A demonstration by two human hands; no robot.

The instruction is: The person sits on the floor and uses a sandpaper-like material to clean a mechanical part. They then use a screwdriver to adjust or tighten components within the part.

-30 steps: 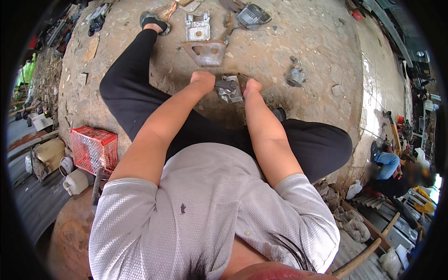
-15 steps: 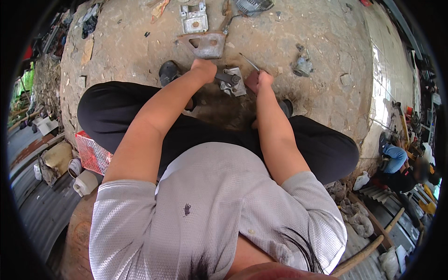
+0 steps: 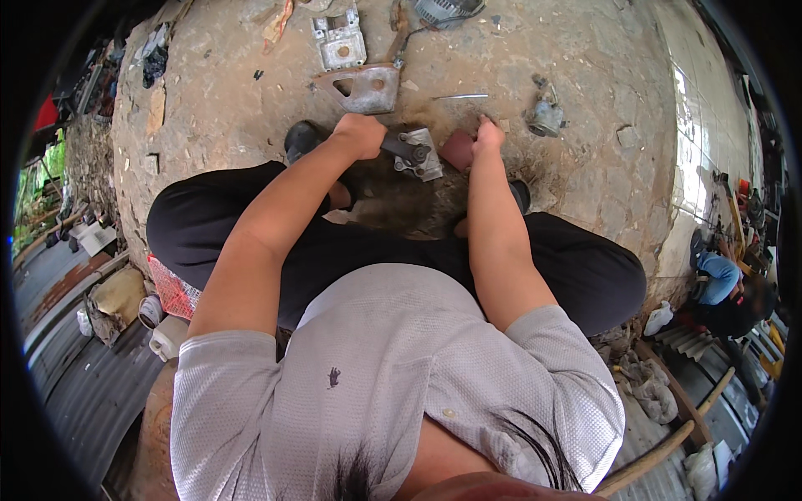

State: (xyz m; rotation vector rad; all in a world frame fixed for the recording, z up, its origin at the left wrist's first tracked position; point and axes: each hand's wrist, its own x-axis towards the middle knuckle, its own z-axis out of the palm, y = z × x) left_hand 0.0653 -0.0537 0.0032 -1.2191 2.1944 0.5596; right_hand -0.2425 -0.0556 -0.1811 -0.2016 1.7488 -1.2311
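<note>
A dark, flat-armed metal piece with a round end (image 3: 409, 150) is gripped in my left hand (image 3: 360, 135), its round end over a small grey metal casting (image 3: 426, 167). My right hand (image 3: 488, 134) is closed at the edge of a reddish-brown square sheet, like sandpaper (image 3: 457, 150). Its index finger points away from me. A thin metal rod, like a slim screwdriver (image 3: 461, 96), lies on the ground beyond my right hand. The palm sides of both hands are hidden.
Beyond my hands lie a grey triangular bracket (image 3: 368, 90), a silver metal housing (image 3: 340, 42) and a ribbed part (image 3: 447, 10). To the right sits a carburettor-like part (image 3: 546, 117). Another person (image 3: 725, 284) is at the far right. A red mesh basket (image 3: 173, 286) stands left.
My right hand has let go of the thin rod, which now lies on the ground. The left hand keeps its hold on the dark piece, and the view has shifted slightly.
</note>
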